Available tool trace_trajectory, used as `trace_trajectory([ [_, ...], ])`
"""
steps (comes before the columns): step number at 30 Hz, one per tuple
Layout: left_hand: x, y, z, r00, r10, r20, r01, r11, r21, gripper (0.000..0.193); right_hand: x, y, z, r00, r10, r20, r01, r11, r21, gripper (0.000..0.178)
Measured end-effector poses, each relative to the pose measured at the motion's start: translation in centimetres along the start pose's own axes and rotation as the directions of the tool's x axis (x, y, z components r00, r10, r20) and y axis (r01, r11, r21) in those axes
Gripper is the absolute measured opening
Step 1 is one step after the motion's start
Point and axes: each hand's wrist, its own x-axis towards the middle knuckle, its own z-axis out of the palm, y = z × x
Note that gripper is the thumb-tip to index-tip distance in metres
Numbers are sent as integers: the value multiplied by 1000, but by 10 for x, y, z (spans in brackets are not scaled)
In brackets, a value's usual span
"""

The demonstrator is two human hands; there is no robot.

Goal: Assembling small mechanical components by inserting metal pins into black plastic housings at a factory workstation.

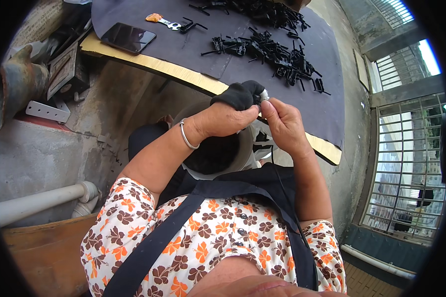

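Over the table's near edge, my left hand (228,118) is bent inward with its thumb toward my right hand. A black cloth, perhaps a glove (239,96), covers its fingers. My right hand (286,127) is closed, its thumb and fingertips pinched together against the left hand's tips. A small white piece (264,94) shows between the hands; the rest of what they grip is hidden. Beyond them, black parts with thin rods (287,62) lie piled on the dark table cover (198,54).
A phone (129,38) lies at the table's left, near a flat metal tool with an orange end (163,22). More black parts (267,12) are heaped farther back. Below my hands stands a pale bucket (243,148) with dark contents. A black cord (277,173) hangs by my right arm.
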Motion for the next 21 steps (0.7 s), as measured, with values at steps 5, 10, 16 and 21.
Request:
trace_trajectory([
  [5,-3,1,3,995,94,-14,-89,977,196,12,2,8,15,996,45,-72,-47,999,-28,30],
  [10,-8,-2,3,976,216,33,-211,887,411,11,4,18,27,987,-12,-162,16,1000,24,28],
  [16,-8,8,6,982,179,-53,-140,892,430,11,2,23,-14,999,21,-27,-21,1000,7,28],
  [21,-2,9,-13,947,219,236,-320,705,633,17,38,57,-46,858,-11,-513,-374,671,-640,49],
])
